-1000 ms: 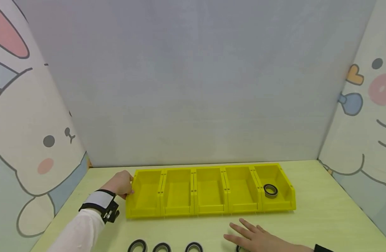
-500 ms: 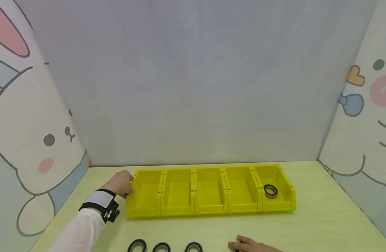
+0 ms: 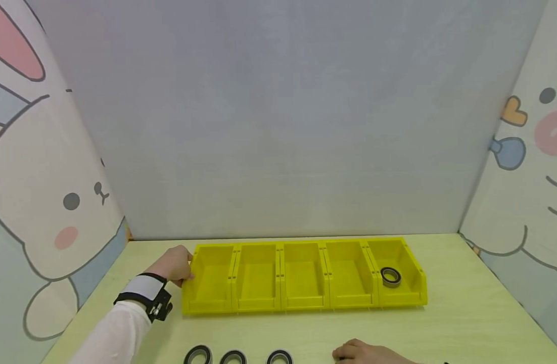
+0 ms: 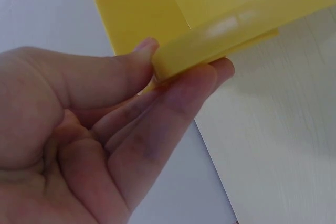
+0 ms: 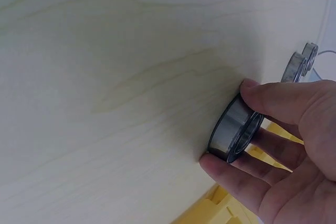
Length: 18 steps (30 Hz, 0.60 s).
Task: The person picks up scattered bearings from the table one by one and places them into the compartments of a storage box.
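I have a pale wood-grain tabletop (image 3: 469, 283) in front of me, light yellow-green from above, its fine streaks easier to make out close to my right wrist. A plain grey backdrop (image 3: 278, 121) stands along its far edge. The left side panel (image 3: 42, 227) carries a big white cartoon rabbit; the right side panel (image 3: 497, 212) bears another white figure with a pink cheek and an orange heart.

Near the backdrop sits a row of five yellow bins (image 3: 303, 302). My left hand (image 3: 174, 264) pinches the leftmost one's outer side wall between thumb and fingers. In the rightmost bin lies a ball bearing (image 3: 390, 284), dark seal ringed by metal.

My right hand (image 5: 294, 145) is nearer me, low over the wood, with thumb and fingers closed around the rim of another bearing (image 5: 233, 127). I can't tell whether it touches the wood. To its left, three more bearings (image 3: 198, 347) lie in a line, cut off by the bottom of my head view.
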Each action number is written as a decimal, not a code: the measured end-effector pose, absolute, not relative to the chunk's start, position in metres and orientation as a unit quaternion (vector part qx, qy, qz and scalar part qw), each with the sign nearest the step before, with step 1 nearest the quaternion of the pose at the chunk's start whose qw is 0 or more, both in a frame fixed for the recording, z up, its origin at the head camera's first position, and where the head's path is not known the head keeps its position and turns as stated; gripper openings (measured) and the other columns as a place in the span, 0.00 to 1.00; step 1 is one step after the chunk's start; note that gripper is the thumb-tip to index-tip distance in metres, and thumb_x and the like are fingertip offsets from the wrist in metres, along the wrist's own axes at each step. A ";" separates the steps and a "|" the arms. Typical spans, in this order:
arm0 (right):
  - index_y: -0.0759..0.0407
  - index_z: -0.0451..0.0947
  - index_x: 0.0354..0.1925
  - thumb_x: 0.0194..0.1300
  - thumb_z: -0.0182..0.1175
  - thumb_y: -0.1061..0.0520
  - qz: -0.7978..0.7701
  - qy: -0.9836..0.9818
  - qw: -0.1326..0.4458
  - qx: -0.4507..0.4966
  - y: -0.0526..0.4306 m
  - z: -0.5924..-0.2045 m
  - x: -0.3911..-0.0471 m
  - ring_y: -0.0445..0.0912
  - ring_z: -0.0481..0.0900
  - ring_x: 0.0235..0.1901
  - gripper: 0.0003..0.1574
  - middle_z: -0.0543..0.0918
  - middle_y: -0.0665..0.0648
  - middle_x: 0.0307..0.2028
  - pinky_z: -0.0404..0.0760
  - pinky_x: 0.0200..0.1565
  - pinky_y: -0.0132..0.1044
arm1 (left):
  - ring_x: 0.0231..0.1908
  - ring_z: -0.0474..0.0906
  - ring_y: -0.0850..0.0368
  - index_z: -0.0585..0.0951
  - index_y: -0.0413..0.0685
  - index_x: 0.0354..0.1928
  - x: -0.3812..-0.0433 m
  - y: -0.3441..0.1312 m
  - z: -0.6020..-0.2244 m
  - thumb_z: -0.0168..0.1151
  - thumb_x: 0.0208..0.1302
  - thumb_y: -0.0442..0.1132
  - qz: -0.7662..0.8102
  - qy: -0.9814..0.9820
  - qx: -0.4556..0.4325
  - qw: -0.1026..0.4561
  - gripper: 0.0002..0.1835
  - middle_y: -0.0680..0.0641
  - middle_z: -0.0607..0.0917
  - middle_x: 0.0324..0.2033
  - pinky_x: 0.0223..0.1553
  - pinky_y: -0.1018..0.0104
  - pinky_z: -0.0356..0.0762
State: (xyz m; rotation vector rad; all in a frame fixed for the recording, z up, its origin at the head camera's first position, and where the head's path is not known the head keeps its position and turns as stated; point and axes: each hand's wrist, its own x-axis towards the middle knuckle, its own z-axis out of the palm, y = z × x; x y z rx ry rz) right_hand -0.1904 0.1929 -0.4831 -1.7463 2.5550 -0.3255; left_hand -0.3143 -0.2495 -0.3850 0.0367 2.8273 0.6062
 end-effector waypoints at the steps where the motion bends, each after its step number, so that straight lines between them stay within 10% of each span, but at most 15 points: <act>1: 0.54 0.81 0.50 0.72 0.49 0.46 -0.109 0.820 0.009 -0.562 0.192 -0.483 -0.190 0.44 0.76 0.46 0.20 0.80 0.55 0.49 0.78 0.37 0.25 | 0.20 0.82 0.54 0.69 0.18 0.56 -0.315 -0.249 -0.385 0.64 0.54 0.24 0.208 0.970 0.012 0.126 0.28 0.24 0.76 0.50 0.23 0.65 0.83; 18: 0.50 0.83 0.44 0.71 0.51 0.50 -0.077 0.787 -0.039 -0.611 0.189 -0.476 -0.193 0.37 0.75 0.39 0.14 0.81 0.50 0.43 0.72 0.37 0.20 | 0.22 0.83 0.54 0.68 0.18 0.57 -0.317 -0.249 -0.386 0.64 0.54 0.24 0.204 0.969 0.000 0.136 0.28 0.24 0.76 0.51 0.24 0.65 0.84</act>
